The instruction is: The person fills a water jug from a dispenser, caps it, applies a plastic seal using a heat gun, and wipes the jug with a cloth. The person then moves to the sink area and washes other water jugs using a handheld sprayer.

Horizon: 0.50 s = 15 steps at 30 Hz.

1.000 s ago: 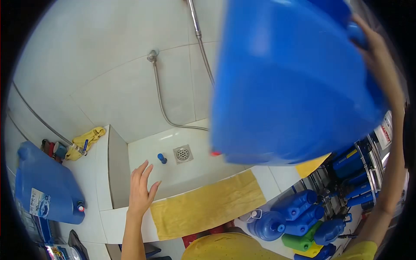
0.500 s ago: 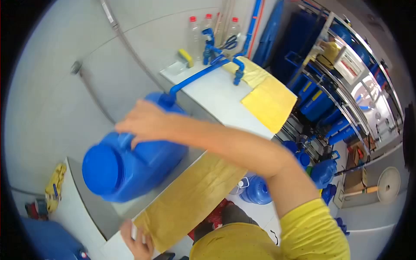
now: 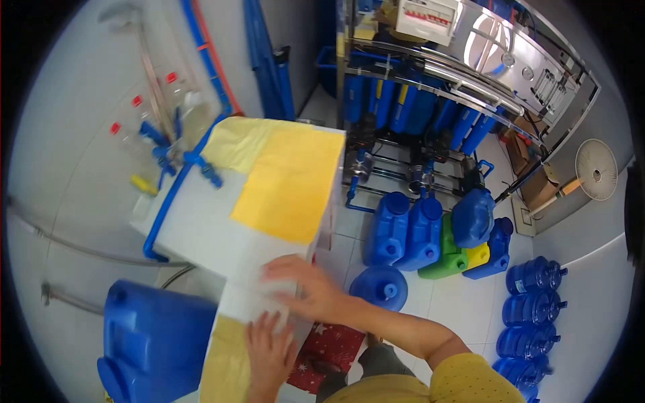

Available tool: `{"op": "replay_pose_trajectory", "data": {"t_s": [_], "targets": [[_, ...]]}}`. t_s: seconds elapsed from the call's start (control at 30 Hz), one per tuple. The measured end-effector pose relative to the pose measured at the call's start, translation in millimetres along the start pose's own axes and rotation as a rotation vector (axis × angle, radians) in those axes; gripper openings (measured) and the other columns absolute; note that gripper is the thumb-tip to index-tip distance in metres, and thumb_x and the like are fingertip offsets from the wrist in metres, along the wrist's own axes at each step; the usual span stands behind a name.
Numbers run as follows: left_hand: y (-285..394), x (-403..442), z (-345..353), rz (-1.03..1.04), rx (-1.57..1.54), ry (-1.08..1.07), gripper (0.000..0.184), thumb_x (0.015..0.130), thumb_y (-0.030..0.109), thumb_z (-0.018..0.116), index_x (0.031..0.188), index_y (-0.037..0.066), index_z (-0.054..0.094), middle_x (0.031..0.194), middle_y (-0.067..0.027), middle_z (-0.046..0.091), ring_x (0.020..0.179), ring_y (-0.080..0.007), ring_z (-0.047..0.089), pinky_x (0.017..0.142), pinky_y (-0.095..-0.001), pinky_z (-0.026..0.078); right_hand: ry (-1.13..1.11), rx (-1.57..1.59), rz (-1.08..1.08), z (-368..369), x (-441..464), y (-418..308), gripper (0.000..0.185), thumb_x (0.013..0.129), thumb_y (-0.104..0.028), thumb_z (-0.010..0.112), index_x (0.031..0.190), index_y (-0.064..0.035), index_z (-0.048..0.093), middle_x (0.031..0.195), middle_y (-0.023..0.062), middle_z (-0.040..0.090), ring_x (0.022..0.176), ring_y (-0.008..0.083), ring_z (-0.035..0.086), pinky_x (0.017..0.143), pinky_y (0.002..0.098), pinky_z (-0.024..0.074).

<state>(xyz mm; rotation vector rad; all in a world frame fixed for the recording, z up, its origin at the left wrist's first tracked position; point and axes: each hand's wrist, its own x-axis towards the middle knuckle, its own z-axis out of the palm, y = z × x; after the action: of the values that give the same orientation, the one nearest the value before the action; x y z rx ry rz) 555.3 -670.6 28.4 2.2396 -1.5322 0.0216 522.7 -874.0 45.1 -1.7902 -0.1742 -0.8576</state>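
Observation:
My left hand point(image 3: 270, 349) rests with spread fingers on the white ledge, beside the edge of a yellow cloth point(image 3: 225, 363). Just above it, my right hand point(image 3: 306, 285) is over the ledge, somewhat blurred, with its fingers apart and nothing visible in it. A large blue jug point(image 3: 158, 342) stands in the basin at the lower left, its big cap towards the left, and neither hand touches it. Another yellow cloth point(image 3: 289, 185) lies on the white counter point(image 3: 201, 225) beyond my hands.
Blue pipes, taps and red-capped bottles point(image 3: 138, 148) line the wall at left. Blue, green point(image 3: 443, 255) and yellow jugs and a round water bottle point(image 3: 379, 289) stand on the floor. Behind them is a metal rack with blue filters. Several bottles point(image 3: 531, 309) and a fan point(image 3: 596, 169) are at right.
The blue jug went from being lifted in my right hand to standing in the basin. My right hand let go of its handle and moved over the ledge near my left hand. The view turned right.

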Motion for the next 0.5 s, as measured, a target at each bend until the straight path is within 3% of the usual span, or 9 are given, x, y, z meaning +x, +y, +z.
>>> {"op": "replay_pose_trajectory", "data": {"t_s": [0.07,0.13,0.17,0.2,0.27,0.33,0.37,0.43,0.5], "targets": [[0.5,54.4,21.0,-0.066,0.055,-0.013,0.054,0.078,0.025,0.066,0.128,0.012,0.049,0.135,-0.0182,0.042,0.127,-0.0405,0.036,0.099,-0.0615,0.026,0.296,-0.049,0.435,-77.9,-47.9,56.3,0.025,0.086,-0.002,0.059,0.11,-0.0051,0.058,0.106,0.0072,0.062,0.102,0.0165,0.058,0.088,0.0285,0.0451],[-0.8,103.0,42.0,-0.202,0.175,-0.03,0.074,0.074,0.035,0.069,0.138,0.01,0.04,0.145,-0.0202,0.032,0.134,-0.0424,0.026,0.104,-0.0638,0.017,0.49,-0.166,0.64,-147.6,-119.7,143.6,0.018,0.088,-0.003,0.059,0.106,-0.0042,0.059,0.1,0.0047,0.063,0.095,0.0136,0.059,0.084,0.0256,0.0457],[2.2,139.2,63.2,-0.254,0.183,-0.07,0.079,0.073,0.038,0.069,0.14,0.009,0.038,0.147,-0.0212,0.027,0.136,-0.0428,0.022,0.105,-0.0639,0.014,0.564,-0.175,0.931,-201.5,-193.8,223.4,0.016,0.089,-0.003,0.057,0.104,-0.0057,0.06,0.094,0.0045,0.063,0.089,0.0125,0.059,0.079,0.0249,0.0463],[2.3,152.4,65.6,-0.324,0.193,-0.095,0.083,0.073,0.042,0.069,0.141,0.008,0.035,0.149,-0.0222,0.022,0.138,-0.0432,0.018,0.106,-0.064,0.01,0.552,-0.253,0.918,-225.0,-232.0,259.1,0.016,0.087,-0.003,0.058,0.103,-0.0067,0.06,0.086,0.0027,0.063,0.081,0.0116,0.059,0.072,0.0251,0.0474],[-1.9,164.0,79.4,-0.357,0.257,-0.157,0.084,0.073,0.043,0.067,0.141,0.006,0.034,0.149,-0.0238,0.022,0.138,-0.0436,0.019,0.106,-0.064,0.01,0.645,-0.243,1.118,-268.9,-283.4,314.8,0.019,0.084,-0.008,0.062,0.102,-0.0073,0.06,0.083,0.0053,0.064,0.078,0.0171,0.062,0.069,0.0295,0.05],[-7.9,158.6,81.9,-0.35,0.289,-0.155,0.082,0.074,0.04,0.066,0.141,0.004,0.034,0.148,-0.0244,0.023,0.137,-0.0438,0.019,0.106,-0.0628,0.01,0.505,-0.714,1.178,-306.8,-347.8,396.2,0.027,0.079,-0.017,0.068,0.104,-0.0092,0.061,0.087,0.01,0.066,0.081,0.0253,0.064,0.072,0.0355,0.0516],[-4.4,161.5,81.5,-0.369,0.304,-0.168,0.081,0.073,0.03,0.068,0.142,0.004,0.032,0.149,-0.0236,0.023,0.139,-0.0416,0.019,0.109,-0.0572,0.01,0.5,-0.731,1.268,-318.3,-348.0,406.0,0.031,0.078,-0.021,0.07,0.105,-0.0081,0.06,0.09,0.0131,0.066,0.085,0.0284,0.065,0.074,0.0373,0.0515],[0.0,165.3,82.0,-0.374,0.319,-0.167,0.081,0.073,0.03,0.068,0.142,0.004,0.033,0.149,-0.0239,0.024,0.138,-0.0418,0.02,0.11,-0.0553,0.012,0.47,-0.733,1.358,-335.9,-345.8,441.9,0.037,0.077,-0.025,0.071,0.106,-0.007,0.059,0.094,0.0163,0.067,0.089,0.0314,0.065,0.077,0.0391,0.0514],[5.6,172.5,83.2,-0.381,0.337,-0.161,0.08,0.073,0.028,0.068,0.141,0.003,0.033,0.147,-0.0256,0.025,0.136,-0.0432,0.023,0.11,-0.0509,0.017,0.659,-0.876,1.363,-335.5,-349.9,485.9,0.046,0.075,-0.03,0.074,0.107,-0.0017,0.056,0.095,0.019,0.066,0.089,0.0312,0.065,0.078,0.0389,0.0512]]}}
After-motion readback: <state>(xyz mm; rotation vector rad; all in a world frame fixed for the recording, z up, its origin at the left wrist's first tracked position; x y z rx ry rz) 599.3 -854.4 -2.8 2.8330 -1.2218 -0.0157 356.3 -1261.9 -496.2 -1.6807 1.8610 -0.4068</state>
